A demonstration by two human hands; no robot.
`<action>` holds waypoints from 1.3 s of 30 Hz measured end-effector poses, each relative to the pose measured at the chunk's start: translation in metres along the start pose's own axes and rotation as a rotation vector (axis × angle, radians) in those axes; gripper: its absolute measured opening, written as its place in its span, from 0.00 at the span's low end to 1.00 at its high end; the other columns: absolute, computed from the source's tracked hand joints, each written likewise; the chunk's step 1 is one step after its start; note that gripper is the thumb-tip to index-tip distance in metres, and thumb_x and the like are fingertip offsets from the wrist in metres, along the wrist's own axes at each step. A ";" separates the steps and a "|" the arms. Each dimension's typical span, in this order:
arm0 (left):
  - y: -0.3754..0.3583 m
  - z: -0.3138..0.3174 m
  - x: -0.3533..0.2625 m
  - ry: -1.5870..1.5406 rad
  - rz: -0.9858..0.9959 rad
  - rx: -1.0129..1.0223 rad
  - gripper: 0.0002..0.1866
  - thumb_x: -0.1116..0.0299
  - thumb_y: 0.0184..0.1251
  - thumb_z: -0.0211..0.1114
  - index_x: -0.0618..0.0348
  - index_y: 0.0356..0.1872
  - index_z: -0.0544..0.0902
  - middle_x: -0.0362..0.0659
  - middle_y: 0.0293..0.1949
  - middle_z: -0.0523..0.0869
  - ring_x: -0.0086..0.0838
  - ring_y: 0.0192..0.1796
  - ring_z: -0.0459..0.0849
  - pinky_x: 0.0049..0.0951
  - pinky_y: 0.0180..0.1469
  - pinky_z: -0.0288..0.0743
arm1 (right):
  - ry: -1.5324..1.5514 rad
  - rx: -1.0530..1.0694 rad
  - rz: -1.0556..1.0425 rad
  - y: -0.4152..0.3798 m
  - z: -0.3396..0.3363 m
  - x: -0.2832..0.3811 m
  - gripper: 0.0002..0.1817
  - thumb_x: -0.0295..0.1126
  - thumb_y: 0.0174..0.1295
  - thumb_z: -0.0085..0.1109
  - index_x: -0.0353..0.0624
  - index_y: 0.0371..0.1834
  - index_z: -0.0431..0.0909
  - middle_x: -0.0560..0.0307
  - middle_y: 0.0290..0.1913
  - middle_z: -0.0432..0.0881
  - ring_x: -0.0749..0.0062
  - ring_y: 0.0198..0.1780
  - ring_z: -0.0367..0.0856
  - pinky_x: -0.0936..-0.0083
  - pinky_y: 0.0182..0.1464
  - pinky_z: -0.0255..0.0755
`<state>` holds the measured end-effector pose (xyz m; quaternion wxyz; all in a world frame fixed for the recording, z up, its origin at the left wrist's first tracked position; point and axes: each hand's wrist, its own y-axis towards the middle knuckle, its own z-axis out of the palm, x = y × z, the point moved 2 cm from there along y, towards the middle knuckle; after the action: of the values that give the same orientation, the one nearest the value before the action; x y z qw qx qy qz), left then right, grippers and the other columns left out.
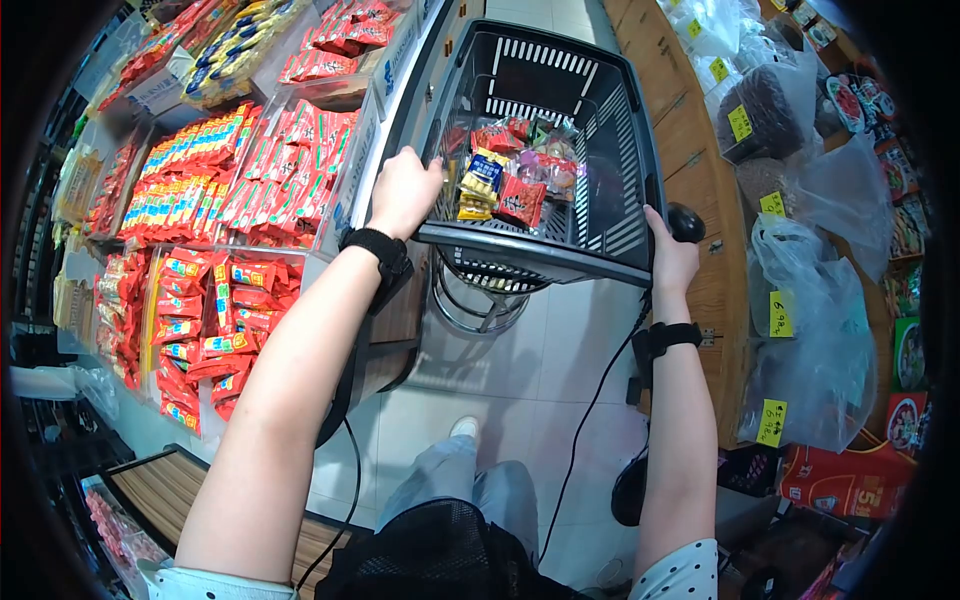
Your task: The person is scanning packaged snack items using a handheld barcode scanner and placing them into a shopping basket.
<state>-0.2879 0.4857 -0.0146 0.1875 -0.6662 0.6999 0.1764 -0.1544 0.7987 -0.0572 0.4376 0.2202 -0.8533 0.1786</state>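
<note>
Black mesh fabric (435, 548) lies nearest us, at our front, and beyond it our bare forearms reach out to a black plastic basket (540, 262). It sits in the middle of the scene, between red snack packets (210, 350) in bins on the left and a wooden cabinet (695, 190) on the right. Inside, a small pile of wrapped snacks (500, 180) rests towards the left side. To hold it well, we should share the weight between both sides, keep the rim level so the packets do not slide, and leave room beside the bins and cabinet for our knuckles; the black cord (590, 410) hanging near our right wrist should be kept from snagging. Our left hand (408, 192) grasps the near left rim, fingers curled in close with little opening. Our right hand (674, 255) grasps the near right corner, thumb along its outer side; its other fingertips are hidden, so we cannot tell how tightly they curl.
</note>
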 end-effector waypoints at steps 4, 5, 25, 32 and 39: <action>-0.024 -0.002 0.007 0.012 0.020 -0.023 0.20 0.59 0.61 0.59 0.73 0.34 0.76 0.65 0.31 0.81 0.56 0.39 0.81 0.46 0.43 0.75 | 0.076 -0.042 -0.016 -0.027 -0.005 -0.011 0.37 0.49 0.41 0.73 0.26 0.45 0.73 0.38 0.46 0.79 0.54 0.50 0.78 0.69 0.55 0.67; -0.029 -0.001 0.012 0.016 0.029 -0.023 0.19 0.59 0.61 0.58 0.73 0.34 0.75 0.66 0.30 0.81 0.57 0.38 0.81 0.47 0.43 0.75 | 0.062 -0.074 -0.012 -0.034 -0.005 -0.016 0.37 0.49 0.41 0.73 0.26 0.45 0.73 0.38 0.46 0.79 0.53 0.50 0.77 0.68 0.55 0.67; -0.032 0.007 0.015 0.055 -0.034 -0.055 0.18 0.59 0.63 0.57 0.71 0.33 0.75 0.62 0.28 0.82 0.54 0.35 0.83 0.45 0.39 0.77 | 0.043 -0.019 0.023 -0.022 0.006 -0.011 0.39 0.50 0.41 0.72 0.27 0.48 0.71 0.40 0.47 0.78 0.54 0.50 0.77 0.68 0.56 0.66; 0.011 0.011 0.010 0.083 0.013 -0.062 0.20 0.59 0.63 0.57 0.73 0.33 0.75 0.64 0.28 0.82 0.55 0.35 0.82 0.46 0.39 0.77 | 0.043 -0.096 0.002 0.001 0.027 0.004 0.39 0.51 0.42 0.72 0.26 0.46 0.72 0.38 0.45 0.78 0.53 0.50 0.77 0.68 0.56 0.66; 0.046 0.022 -0.008 0.066 -0.053 -0.050 0.19 0.60 0.62 0.58 0.73 0.33 0.75 0.64 0.30 0.81 0.55 0.37 0.82 0.45 0.41 0.77 | 0.029 -0.011 -0.015 0.055 0.050 0.011 0.40 0.54 0.39 0.72 0.27 0.45 0.72 0.38 0.45 0.79 0.52 0.50 0.78 0.67 0.55 0.67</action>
<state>-0.3327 0.5063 -0.0301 0.1524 -0.6944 0.6832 0.1668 -0.2232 0.8175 -0.0817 0.4525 0.2218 -0.8461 0.1737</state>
